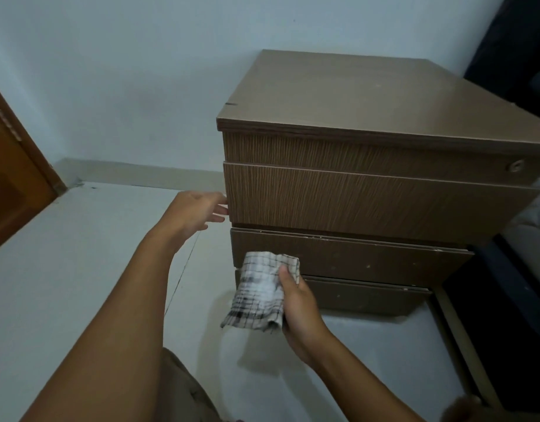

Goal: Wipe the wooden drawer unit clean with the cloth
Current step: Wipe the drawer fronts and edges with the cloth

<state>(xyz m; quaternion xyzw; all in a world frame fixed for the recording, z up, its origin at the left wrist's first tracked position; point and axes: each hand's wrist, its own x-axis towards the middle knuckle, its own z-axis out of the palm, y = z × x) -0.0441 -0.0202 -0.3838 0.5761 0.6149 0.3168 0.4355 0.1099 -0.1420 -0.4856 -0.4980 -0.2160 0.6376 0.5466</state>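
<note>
A pale wall and a pale floor fill most of the view, and the wooden drawer unit stands on that floor against the wall, right of centre, its flat top bare and dusty-looking. Four drawer fronts face the camera: the top one carries a small round lock near its right end, the second drawer front stands slightly proud of the others, and the two lower ones are darker and speckled with pale marks. A brown door with a hinge closes off the left edge of the view, and dark furniture crowds the unit's right side from top to floor. Both bare forearms reach in from below, above a khaki-clad knee. The left hand has its fingers nearly straight and loosely spread, the tips at the left edge of the second drawer front; whether they hook behind it cannot be told. The right hand grips the checked cloth, thumb on top, holding it in front of the lower left corner of the unit, over the left ends of the two lower drawers.
</note>
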